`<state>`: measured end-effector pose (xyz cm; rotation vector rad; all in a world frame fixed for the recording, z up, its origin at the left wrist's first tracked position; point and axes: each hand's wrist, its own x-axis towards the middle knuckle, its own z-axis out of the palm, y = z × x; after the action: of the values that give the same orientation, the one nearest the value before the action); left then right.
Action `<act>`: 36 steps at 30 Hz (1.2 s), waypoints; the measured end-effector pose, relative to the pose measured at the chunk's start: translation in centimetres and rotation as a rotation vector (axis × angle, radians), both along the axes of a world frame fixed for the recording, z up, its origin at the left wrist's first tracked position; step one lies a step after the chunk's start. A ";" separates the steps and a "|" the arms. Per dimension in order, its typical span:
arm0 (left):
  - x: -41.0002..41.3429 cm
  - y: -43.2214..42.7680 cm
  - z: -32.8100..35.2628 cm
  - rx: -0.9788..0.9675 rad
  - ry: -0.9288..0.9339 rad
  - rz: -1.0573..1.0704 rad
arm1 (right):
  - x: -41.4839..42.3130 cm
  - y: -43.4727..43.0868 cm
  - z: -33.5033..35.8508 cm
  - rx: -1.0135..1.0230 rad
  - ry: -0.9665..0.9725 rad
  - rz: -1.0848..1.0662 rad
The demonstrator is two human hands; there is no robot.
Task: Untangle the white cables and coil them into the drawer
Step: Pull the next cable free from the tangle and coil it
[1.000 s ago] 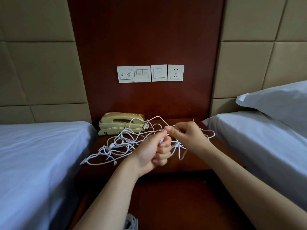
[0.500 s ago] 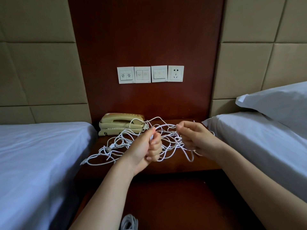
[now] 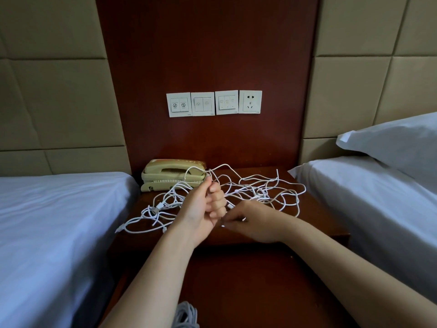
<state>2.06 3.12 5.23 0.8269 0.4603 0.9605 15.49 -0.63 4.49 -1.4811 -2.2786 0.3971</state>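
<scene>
The white cables (image 3: 256, 197) lie in one loose tangle across the dark wooden table (image 3: 316, 209), spreading from 9 o'clock, where plug ends trail to the table's left front corner, round to 3 o'clock, where wide loops reach towards the right edge. One strand rises out of the heap into the left hand (image 3: 201, 209), which is lifted above the table's middle. Its fingers (image 3: 216, 197) are curled into a fist round that strand, the thumb pressed against it at the top.

The right hand (image 3: 257, 221) sits lower, at 4 o'clock from the left, palm down near the table's front edge. Its fingers (image 3: 230, 221) are drawn together in a pinch on a cable just below the left fist, and the two hands are almost touching.

A cream telephone (image 3: 170, 172) stands at 11 o'clock on the table, against the red-brown wall panel (image 3: 205, 55), with a cable loop lying over its right end. Above it, at 12 o'clock, hang three switch plates (image 3: 203, 104) and a socket (image 3: 250, 101).

A bed (image 3: 47, 221) with a white sheet flanks the table at 9 o'clock. A second bed (image 3: 366, 197) with a pillow (image 3: 397, 143) lies at 3 o'clock.

At 6 o'clock, by the left forearm, a coil of white cable (image 3: 186, 314) shows at the bottom edge. I cannot tell whether it lies in the drawer.
</scene>
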 end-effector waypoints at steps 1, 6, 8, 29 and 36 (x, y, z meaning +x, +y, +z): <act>0.0 0.2 -0.1 -0.005 -0.001 0.028 | -0.3 -0.4 0.3 -0.024 -0.027 0.027; 0.2 1.1 -0.2 -0.013 -0.018 0.185 | -1.3 -1.5 1.2 0.011 -0.180 0.035; 0.6 1.3 -0.2 0.003 -0.020 0.238 | -1.9 -1.6 1.1 0.067 -0.147 -0.008; 0.7 2.3 -0.5 0.251 0.159 0.680 | -1.8 -1.3 1.7 0.167 0.118 -0.166; -1.3 3.6 -0.8 0.325 0.332 0.928 | -0.9 -1.8 2.6 0.104 0.302 -0.122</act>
<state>0.78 6.68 4.43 1.0936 1.0419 1.7932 14.59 -2.42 7.12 -1.3948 -1.9343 0.4272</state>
